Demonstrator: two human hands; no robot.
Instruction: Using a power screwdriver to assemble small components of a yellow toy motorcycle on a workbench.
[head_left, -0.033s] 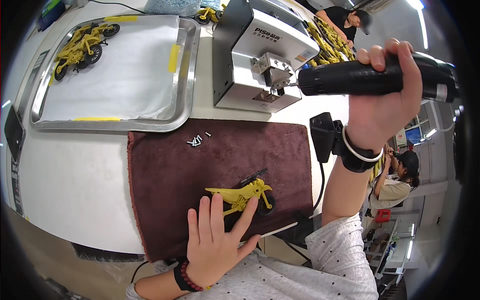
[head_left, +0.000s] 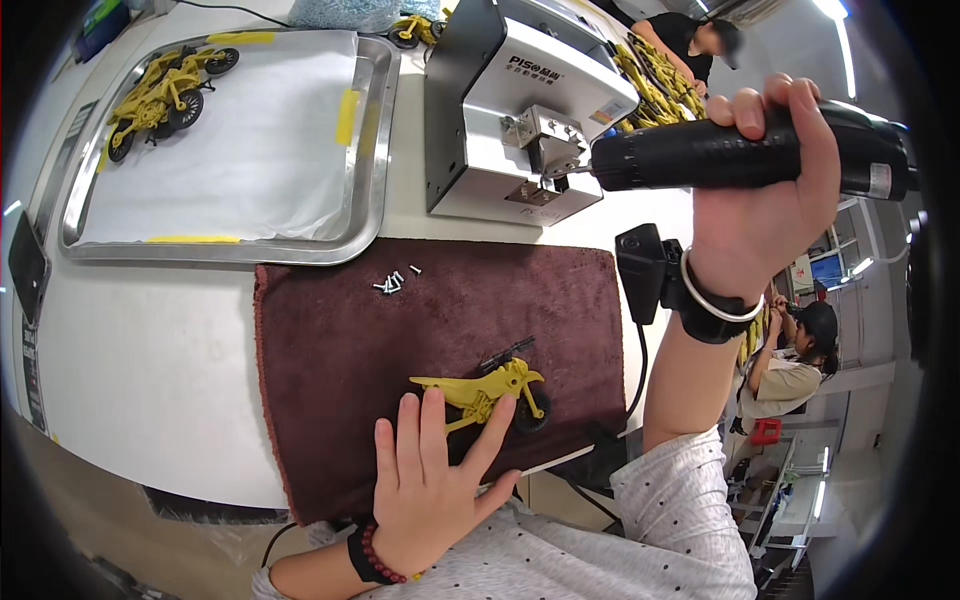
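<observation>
My left hand (head_left: 430, 490) lies flat with fingers spread, its fingertips pressing on a yellow toy motorcycle (head_left: 480, 388). The toy rests on its side on a dark brown cloth (head_left: 330, 370), its black front wheel to the right; its rear is partly under my fingers. My right hand (head_left: 765, 215) is raised at the right, wrapped around a black electric screwdriver (head_left: 680, 158) held level. The screwdriver's thin bit points left and reaches the metal outlet block of a grey screw feeder (head_left: 480, 130). Whether a screw is on the tip, I cannot tell.
Several small silver screws (head_left: 392, 283) lie on the cloth. A metal tray (head_left: 378, 150) lined with white paper holds assembled yellow motorcycles (head_left: 165, 95). More yellow parts (head_left: 660, 85) are heaped behind the feeder. Two people (head_left: 690, 45) work beyond the table.
My right hand and the electric screwdriver have shifted very slightly left, toward the screw feeder. My left hand and the toy motorcycle have not moved.
</observation>
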